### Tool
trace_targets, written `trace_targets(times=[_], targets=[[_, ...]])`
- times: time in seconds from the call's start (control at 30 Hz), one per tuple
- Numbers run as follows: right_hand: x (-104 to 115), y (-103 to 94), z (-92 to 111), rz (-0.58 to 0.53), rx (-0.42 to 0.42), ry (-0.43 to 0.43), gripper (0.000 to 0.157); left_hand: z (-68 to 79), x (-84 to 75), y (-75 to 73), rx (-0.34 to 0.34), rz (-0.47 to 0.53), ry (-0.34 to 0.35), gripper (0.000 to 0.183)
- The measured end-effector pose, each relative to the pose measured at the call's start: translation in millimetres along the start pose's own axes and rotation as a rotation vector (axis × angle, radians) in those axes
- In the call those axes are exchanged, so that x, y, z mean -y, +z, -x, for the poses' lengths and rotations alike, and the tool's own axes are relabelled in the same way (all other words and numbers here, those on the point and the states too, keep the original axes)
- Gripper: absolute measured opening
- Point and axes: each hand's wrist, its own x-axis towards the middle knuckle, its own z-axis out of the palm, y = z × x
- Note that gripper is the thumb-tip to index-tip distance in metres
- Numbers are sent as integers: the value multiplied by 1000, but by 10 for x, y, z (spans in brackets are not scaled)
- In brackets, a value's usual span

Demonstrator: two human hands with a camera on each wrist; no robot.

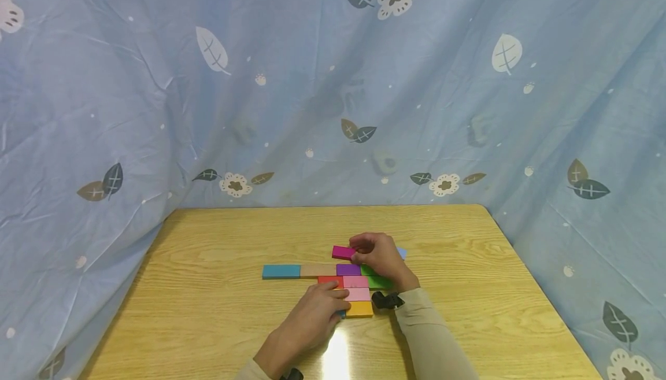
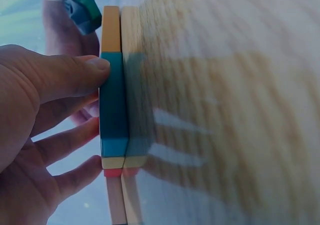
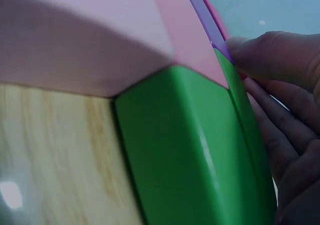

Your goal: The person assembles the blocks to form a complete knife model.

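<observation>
My left hand [image 1: 317, 313] rests over the near left blocks, fingertips on the red block [image 1: 330, 280] and at the pink blocks [image 1: 356, 294]. In the left wrist view its thumb presses the near side of a blue block [image 2: 113, 105], beside the orange block [image 2: 111, 30]. With thumb and fingers, my right hand [image 1: 384, 257] pinches the right end of a magenta block [image 1: 341, 252], behind the purple block [image 1: 347, 270]. Green blocks [image 3: 170, 140] lie under and in front of this hand. A light blue block [image 1: 402, 253] shows partly behind it.
A teal block [image 1: 281, 272] and a tan block [image 1: 317, 270] extend the row leftward on the wooden table [image 1: 198, 310]. A patterned blue cloth [image 1: 291, 79] hangs behind the table and at both sides.
</observation>
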Motion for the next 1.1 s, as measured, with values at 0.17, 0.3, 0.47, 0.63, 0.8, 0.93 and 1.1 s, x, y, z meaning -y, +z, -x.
trace_targets(times=[0.17, 0.3, 0.47, 0.63, 0.8, 0.93, 1.1], targets=[[37, 5, 10, 25, 4, -4, 35, 2, 0, -5, -2, -3, -2, 23], [41, 0, 10, 42, -9, -16, 33, 5, -1, -12, 5, 5, -6, 23], [28, -54, 46, 24, -58, -27, 30, 1, 1, -14, -1, 7, 2, 23], [37, -175, 144, -1, -91, -17, 31, 0, 6, -11, -18, -8, 18, 23], [37, -332, 312, 28, -117, 16, 32, -2, 6, -6, -19, -7, 19, 23], [31, -462, 495, 33, -136, 20, 32, 0, 1, -8, -15, -6, 13, 24], [23, -623, 735, 62, -170, 12, 32, 9, 2, -1, -18, -3, 8, 23]])
